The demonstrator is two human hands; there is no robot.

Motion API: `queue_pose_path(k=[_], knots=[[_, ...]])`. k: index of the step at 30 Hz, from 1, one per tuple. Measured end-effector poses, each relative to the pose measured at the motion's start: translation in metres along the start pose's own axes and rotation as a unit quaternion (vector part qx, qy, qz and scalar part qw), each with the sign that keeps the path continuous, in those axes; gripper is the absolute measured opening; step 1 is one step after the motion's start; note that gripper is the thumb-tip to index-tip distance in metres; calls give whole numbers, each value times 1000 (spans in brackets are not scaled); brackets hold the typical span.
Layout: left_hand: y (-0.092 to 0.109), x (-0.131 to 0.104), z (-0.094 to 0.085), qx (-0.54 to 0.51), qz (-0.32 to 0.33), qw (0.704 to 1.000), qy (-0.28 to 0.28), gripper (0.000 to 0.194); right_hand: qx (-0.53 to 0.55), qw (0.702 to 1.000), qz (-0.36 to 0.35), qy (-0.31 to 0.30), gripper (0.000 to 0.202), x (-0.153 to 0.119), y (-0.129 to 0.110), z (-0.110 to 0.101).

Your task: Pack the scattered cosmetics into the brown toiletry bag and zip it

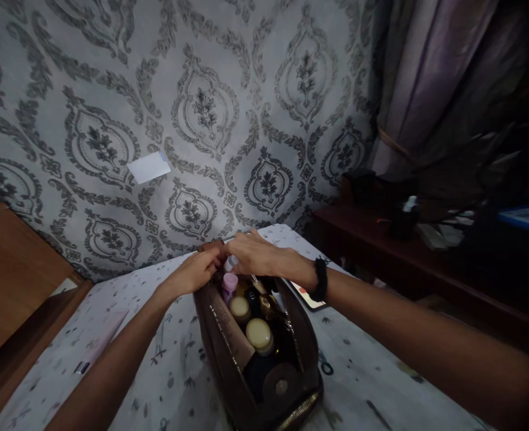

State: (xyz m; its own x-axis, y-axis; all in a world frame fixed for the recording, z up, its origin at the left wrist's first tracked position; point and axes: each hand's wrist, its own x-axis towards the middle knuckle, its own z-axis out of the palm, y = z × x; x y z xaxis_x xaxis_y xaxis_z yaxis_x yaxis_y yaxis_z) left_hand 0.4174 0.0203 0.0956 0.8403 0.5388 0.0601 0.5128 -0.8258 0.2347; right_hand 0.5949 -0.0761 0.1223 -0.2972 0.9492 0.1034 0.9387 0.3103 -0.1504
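Note:
A dark brown zip bag (pixel 309 335) stands unzipped on the printed sheet. My left hand (pixel 198 272) is at its far left rim, with its fingers closed on the edge there. My right hand (pixel 255 254) reaches over the far end, its fingers bent down close to the left fingertips; what they grip is hidden. Just below them are a small whitish cap (pixel 231 263) and a pink-capped bottle (pixel 229 284). Nearer me in the bag sit two round jars with yellowish lids, one at the front (pixel 259 336), a gold item (pixel 268 306) and a flat beige packet (pixel 228 329).
A phone (pixel 310 297) with a lit screen lies right of the bag, partly behind my right arm. A pale pink flat item (pixel 100 344) lies on the left. Wooden furniture (pixel 19 269) borders the left side; a dark red table (pixel 381 257) with clutter stands right. A patterned wall is behind.

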Motion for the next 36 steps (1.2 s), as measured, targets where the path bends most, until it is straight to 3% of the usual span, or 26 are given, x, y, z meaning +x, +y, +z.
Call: queue_pose_path(k=[6,14,25,29,34,36], knots=[[6,0,1,41,-19,999,-9,35,-17,999,21,-27,21,-7,-10,-11],[22,-1,-5,71,-31,996,-41,37,-29,999,16,-18,20,-9,-7,-5],[19,-2,-3,36,-14,999,-6,34,-12,1000,14,25,28,-7,-1,3],[11,-1,-2,3,3,1000,21,30,27,997,11,65,32,-11,2,7],[-9,-12,0,-76,-1,990,123,33,92,983,33,154,32,-29,0,5],[-14,-17,-1,-81,-14,988,133,37,118,973,51,193,30,-39,-2,4]])
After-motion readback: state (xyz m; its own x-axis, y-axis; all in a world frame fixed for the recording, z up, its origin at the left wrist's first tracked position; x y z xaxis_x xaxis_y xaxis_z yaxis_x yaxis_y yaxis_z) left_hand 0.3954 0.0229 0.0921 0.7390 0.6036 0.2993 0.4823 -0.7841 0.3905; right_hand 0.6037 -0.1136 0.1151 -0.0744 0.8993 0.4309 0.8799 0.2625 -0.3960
